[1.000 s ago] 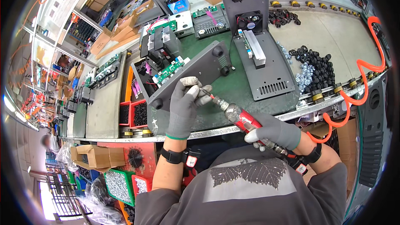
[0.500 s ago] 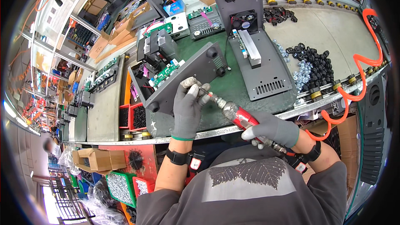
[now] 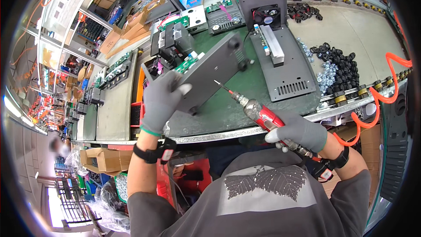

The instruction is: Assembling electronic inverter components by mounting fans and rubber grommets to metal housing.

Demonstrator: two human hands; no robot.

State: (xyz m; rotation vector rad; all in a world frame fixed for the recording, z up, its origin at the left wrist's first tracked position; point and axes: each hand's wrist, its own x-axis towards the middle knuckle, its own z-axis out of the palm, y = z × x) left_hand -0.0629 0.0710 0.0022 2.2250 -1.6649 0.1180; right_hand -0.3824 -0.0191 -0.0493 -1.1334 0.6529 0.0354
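My gloved left hand (image 3: 161, 96) grips the near left edge of a grey metal chassis panel (image 3: 210, 72), thumb against its flat face and fingers hidden behind. The panel stands tilted on the green mat, with black round feet at its corners and a green circuit board (image 3: 187, 64) behind it. Closed in my gloved right hand (image 3: 300, 134) is a red air screwdriver (image 3: 264, 116). Its thin bit points up and left towards the panel, apart from it. An orange coiled hose (image 3: 357, 127) hangs beside my right wrist.
Another grey chassis (image 3: 289, 72) with a fan lies at the right. Beyond it sit piles of black rubber feet (image 3: 344, 68) and silver nuts (image 3: 326, 77). Black heat-sink assemblies (image 3: 173, 39) stand at the back left. A metal edge (image 3: 210, 137) borders the bench.
My left hand has gone from near the screwdriver's bit to the panel's left edge. The panel has tilted more upright. The screwdriver has shifted slightly right and down, its bit now free.
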